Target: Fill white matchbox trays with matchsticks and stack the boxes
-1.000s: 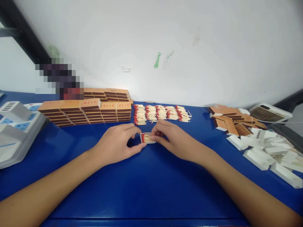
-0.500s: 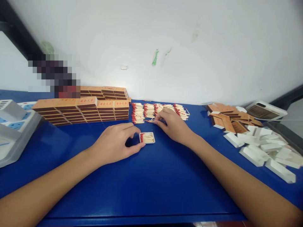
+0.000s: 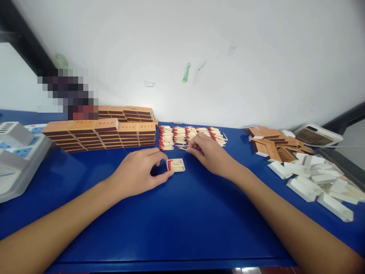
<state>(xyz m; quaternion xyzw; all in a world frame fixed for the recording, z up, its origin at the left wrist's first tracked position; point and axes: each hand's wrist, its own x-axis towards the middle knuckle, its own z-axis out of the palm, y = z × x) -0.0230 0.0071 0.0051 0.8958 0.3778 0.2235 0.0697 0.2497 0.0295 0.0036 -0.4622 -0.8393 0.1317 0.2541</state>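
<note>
We see stacked matchboxes [image 3: 114,135], then our left hand [image 3: 139,169], spread, its thumb touching a white matchbox tray [image 3: 179,171]. Lying open-topped on the blue table [image 3: 176,220], the tray holds matches [image 3: 176,166], red heads leftward. Our right hand [image 3: 209,154] brings its fingertips together at loose matches [image 3: 181,147]; we cannot tell whether they grip. Bare tabletop reaches from the tray to the front edge; empty trays [image 3: 305,187] bound it rightward.
</note>
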